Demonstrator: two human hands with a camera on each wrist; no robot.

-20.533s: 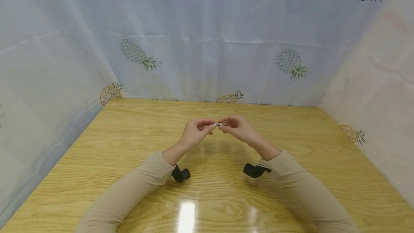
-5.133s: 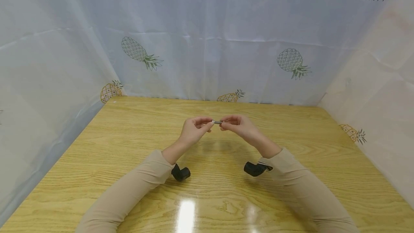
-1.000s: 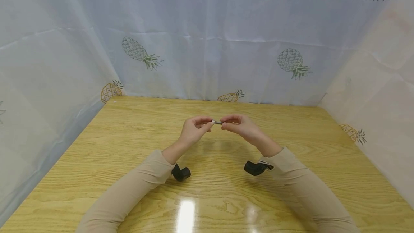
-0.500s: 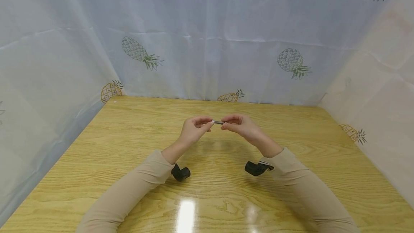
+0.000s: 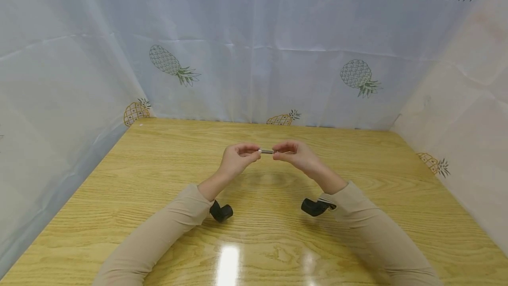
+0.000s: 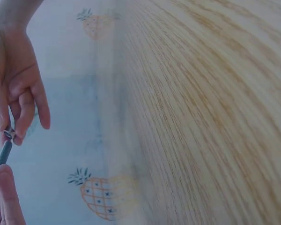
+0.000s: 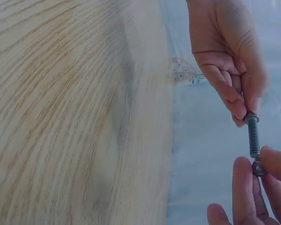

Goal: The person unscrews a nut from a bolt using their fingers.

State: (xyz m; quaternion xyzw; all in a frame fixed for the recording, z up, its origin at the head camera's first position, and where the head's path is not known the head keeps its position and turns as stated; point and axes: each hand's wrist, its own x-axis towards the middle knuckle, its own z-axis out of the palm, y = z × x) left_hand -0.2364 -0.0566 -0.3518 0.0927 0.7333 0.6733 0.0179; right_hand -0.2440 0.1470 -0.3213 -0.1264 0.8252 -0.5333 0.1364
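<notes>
In the head view, my left hand [image 5: 237,159] pinches a silver bolt [image 5: 267,151] at its head end, holding it level above the table. The right wrist view shows the threaded shank [image 7: 254,138] bare along its length. My right hand [image 5: 298,156] pinches a small hex nut [image 7: 259,168] between thumb and fingers. The nut sits just off the bolt's tip, its hole facing the thread. From the left wrist view, the nut [image 6: 9,134] and the bolt's rounded tip [image 6: 8,144] appear close together, with the nut slightly tilted. Fingertips cover the bolt's head.
Both hands are above a wood-grain table [image 5: 254,233]. Black curved wrist mounts [image 5: 222,212] hang below the sleeves. A pale curtain [image 5: 254,56] with pineapple prints encloses the table's back and sides. A tiny white speck [image 5: 141,124] lies near the far left corner.
About twenty seconds ago the nut was partway along the bolt; it moved rightward along the thread and is now off the tip. In the last half second my left hand shifted slightly left with the bolt.
</notes>
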